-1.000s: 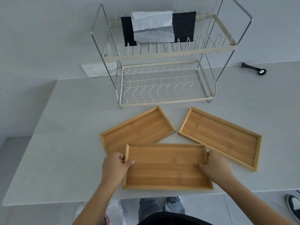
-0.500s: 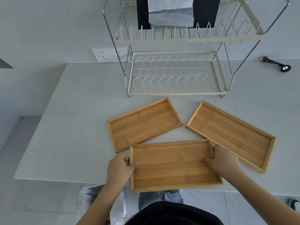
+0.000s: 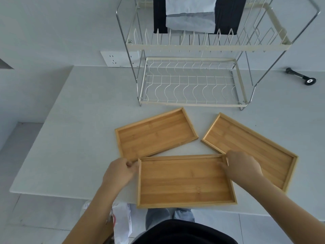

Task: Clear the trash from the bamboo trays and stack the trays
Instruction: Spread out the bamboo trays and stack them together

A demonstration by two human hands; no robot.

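Three bamboo trays lie on the white table, all with bare insides. The near tray (image 3: 184, 182) sits at the table's front edge, its far left corner over the left tray (image 3: 154, 132). The right tray (image 3: 253, 147) lies angled beyond it. My left hand (image 3: 120, 170) grips the near tray's left rim at the far corner. My right hand (image 3: 241, 166) grips its right rim at the far corner, thumb inside the tray.
A two-tier wire dish rack (image 3: 191, 81) stands behind the trays, with dark and white cloths (image 3: 191, 14) hung on its top tier. A black tool (image 3: 301, 78) lies at the far right. A white plastic bag (image 3: 121, 221) sits on the floor below the table edge.
Both hands slid along the near tray's short rims from the middle to the far corners. The camera moved closer and tilted down.
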